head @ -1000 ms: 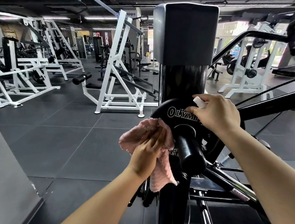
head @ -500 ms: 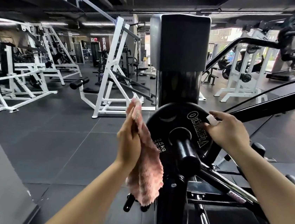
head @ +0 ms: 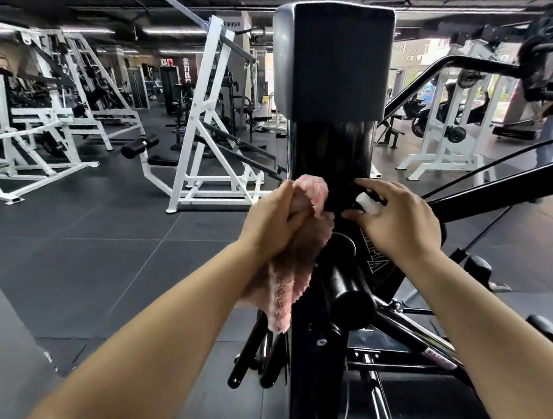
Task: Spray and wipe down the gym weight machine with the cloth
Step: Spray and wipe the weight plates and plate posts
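One pink cloth (head: 293, 245), long axis vertical, hangs down from the left hand (head: 272, 222), whose curled fingers bunch its top against the black machine post (head: 331, 153). The right hand (head: 401, 223) curls around one small white spray bottle (head: 367, 202), mostly hidden, beside the cloth.

Both forearms bare, no sleeves visible; left hand (head: 272, 222), right hand (head: 401, 220) ungloved.
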Available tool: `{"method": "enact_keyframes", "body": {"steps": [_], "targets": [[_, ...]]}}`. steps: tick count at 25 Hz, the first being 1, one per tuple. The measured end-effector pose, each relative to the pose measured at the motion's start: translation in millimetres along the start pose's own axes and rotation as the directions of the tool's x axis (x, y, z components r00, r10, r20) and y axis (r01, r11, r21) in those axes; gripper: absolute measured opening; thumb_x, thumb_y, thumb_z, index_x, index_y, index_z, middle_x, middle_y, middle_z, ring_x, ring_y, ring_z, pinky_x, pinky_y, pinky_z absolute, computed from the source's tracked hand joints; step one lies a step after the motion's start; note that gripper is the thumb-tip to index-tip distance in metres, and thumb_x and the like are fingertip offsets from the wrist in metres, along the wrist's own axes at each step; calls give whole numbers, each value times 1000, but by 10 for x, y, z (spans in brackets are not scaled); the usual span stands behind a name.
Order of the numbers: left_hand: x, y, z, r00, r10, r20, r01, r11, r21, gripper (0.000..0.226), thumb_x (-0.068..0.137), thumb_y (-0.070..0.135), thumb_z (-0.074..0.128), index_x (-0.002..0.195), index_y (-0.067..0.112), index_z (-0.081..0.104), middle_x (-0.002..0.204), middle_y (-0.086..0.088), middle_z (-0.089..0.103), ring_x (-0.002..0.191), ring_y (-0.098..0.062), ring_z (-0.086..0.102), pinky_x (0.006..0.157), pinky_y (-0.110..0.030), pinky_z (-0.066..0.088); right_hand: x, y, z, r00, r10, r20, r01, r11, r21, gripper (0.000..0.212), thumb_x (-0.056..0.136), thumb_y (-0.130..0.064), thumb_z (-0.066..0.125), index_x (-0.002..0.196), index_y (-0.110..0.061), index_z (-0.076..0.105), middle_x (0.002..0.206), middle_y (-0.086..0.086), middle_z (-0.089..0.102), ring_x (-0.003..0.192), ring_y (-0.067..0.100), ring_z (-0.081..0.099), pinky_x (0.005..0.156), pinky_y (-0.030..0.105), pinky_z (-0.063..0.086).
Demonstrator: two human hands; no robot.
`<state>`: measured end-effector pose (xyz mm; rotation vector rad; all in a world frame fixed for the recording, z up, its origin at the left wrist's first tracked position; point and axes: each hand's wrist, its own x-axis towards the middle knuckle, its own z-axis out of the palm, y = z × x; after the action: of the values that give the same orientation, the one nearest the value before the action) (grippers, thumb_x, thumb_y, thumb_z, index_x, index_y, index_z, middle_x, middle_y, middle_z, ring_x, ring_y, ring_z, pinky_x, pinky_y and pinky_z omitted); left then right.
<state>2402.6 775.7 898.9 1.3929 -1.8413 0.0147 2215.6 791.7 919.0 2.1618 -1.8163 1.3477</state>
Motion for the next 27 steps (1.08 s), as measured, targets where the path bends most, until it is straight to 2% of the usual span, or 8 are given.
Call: {"method": "enact_keyframes", "body": {"steps": [3,8,14,17,19,21,24,27], "targets": [[86,-41,-67,984,-126,122,141,982,-122,44,72,29,60,105,0,57,94,-16,65,89,-33,60,77,-38,44,3,24,-1,1000,21,7,-21,1000,12,55,74,-48,74,125,-38,58,124,-8,61,115,17,56,81,26,38],[-246,-17,106,984,-7,-180,-19,990,-140,27,93,20,54,110,-2,54,98,-16,64,84,-29,57,67,-25,32,34,23,-15,999,31,13,-32,998,61,54,73,-46,75,124,-38,60,123,-8,62,115,16,55,82,25,37],[-632,-121,343,927,-353,-125,263,852,-453,7,96,12,45,94,18,44,79,5,60,68,-9,52,62,-23,32,11,81,26,994,106,-17,-103,989,105,54,72,-47,76,123,-38,61,122,-5,64,114,17,56,84,24,36],[-764,-58,396,887,-460,-32,360,735,-575,29,101,6,35,83,29,40,77,15,53,65,15,53,60,-5,38,-32,96,63,990,136,-38,-130,982,135,55,71,-46,76,123,-39,61,122,-6,64,112,18,57,85,27,40],[-752,-44,380,897,-442,-29,365,776,-514,23,101,8,34,91,27,43,85,13,54,75,11,54,67,0,38,-71,128,82,984,170,-53,-159,974,161,55,72,-46,76,123,-37,61,122,-6,64,112,19,58,86,29,42],[-650,-14,348,905,-423,-51,352,810,-469,14,95,6,46,107,13,43,100,2,54,94,-11,53,85,-11,42,-97,165,82,973,220,-68,-203,960,192,53,72,-44,77,122,-35,62,121,-4,65,112,20,58,87,30,43],[-334,205,280,958,-286,-37,283,957,-64,71,90,35,56,140,-5,24,142,-22,31,132,-35,29,112,-40,21,-108,187,72,971,235,-53,-223,960,168,47,74,-45,75,119,-35,64,119,-3,66,111,23,58,85,32,43],[-199,270,270,985,-17,-173,40,991,130,76,84,55,43,139,6,28,135,-25,43,120,-41,48,93,-47,45,-105,208,56,980,195,-41,-188,973,136,46,77,-49,70,121,-39,62,117,-4,65,109,23,58,83,33,44]]}}
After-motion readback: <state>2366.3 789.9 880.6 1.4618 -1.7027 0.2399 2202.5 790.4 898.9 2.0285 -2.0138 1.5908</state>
